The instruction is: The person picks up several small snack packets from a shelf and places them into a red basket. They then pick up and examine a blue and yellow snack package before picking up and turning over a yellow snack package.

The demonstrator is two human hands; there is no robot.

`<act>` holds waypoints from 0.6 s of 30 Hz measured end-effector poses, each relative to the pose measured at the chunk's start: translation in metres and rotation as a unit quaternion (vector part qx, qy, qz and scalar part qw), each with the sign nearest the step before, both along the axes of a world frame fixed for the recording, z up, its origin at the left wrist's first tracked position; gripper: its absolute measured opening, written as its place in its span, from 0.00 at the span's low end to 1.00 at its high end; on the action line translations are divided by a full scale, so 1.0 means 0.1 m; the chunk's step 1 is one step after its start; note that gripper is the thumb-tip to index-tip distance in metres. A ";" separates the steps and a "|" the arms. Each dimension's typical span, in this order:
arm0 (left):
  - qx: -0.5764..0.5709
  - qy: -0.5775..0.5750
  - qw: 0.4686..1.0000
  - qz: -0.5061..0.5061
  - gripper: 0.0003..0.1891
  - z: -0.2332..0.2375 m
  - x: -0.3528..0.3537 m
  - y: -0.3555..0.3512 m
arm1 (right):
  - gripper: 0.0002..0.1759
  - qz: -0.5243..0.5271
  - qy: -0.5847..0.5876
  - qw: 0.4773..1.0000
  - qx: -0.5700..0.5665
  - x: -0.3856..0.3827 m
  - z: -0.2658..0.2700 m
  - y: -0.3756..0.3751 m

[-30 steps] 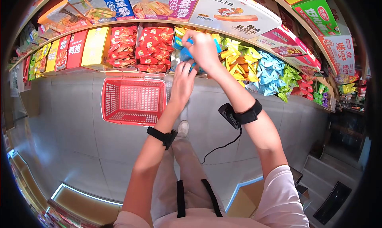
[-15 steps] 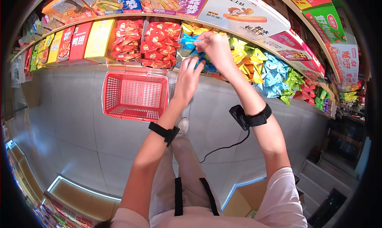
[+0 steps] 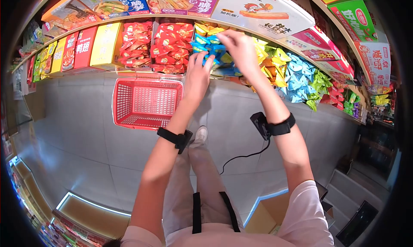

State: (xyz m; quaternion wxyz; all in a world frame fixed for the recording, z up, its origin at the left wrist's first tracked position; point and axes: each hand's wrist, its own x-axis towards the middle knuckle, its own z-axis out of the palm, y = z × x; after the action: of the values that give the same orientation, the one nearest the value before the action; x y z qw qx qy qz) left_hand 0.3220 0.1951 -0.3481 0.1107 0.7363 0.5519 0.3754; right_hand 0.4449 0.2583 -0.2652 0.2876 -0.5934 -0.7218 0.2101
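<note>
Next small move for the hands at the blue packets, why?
Probably lower the right hand slightly to press the blue packets flatter: they overlap unevenly, that hand is close to them, and the left hand is at their near edge, seemingly placed to steady them.

The left hand (image 3: 198, 74) covers part of the blue packets (image 3: 213, 46), and whether its fingertips press on them cannot be told. The right hand (image 3: 241, 49) hides what lies under its palm; whether its fingers pinch anything is unclear. Just behind the left hand, the forearm (image 3: 183, 114) blocks one corner of the basket (image 3: 150, 101). Beyond the hands, the view's top edge cuts off the white box (image 3: 262, 12). Left of both, print on the red packets (image 3: 172, 42) is too small to read.
</note>
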 end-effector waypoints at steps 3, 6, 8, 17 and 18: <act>-0.010 0.017 1.000 -0.010 0.14 0.00 -0.03 0.10 | 0.13 -0.050 0.052 0.997 -0.040 0.29 0.21 -0.06; 0.001 -0.003 1.000 0.002 0.11 0.01 0.00 0.17 | 0.11 -0.056 0.037 0.996 -0.059 0.50 0.21 -0.13; 0.037 0.051 0.997 0.044 0.12 0.01 0.01 0.16 | 0.11 -0.048 0.012 0.998 -0.043 0.56 0.11 -0.20; -0.049 0.013 0.996 0.077 0.15 0.16 0.04 0.11 | 0.07 0.011 -0.161 0.987 0.025 0.56 -0.13 -0.37; -0.053 -0.001 0.996 0.068 0.15 0.18 0.03 0.11 | 0.06 0.012 -0.158 0.986 0.044 0.57 -0.18 -0.37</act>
State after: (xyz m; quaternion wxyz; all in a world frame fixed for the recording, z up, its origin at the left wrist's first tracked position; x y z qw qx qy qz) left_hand 0.3251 0.2066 -0.3300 0.1239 0.6898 0.6199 0.3529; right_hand 0.5022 0.2208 -0.2833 0.1932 -0.5969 -0.7740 0.0856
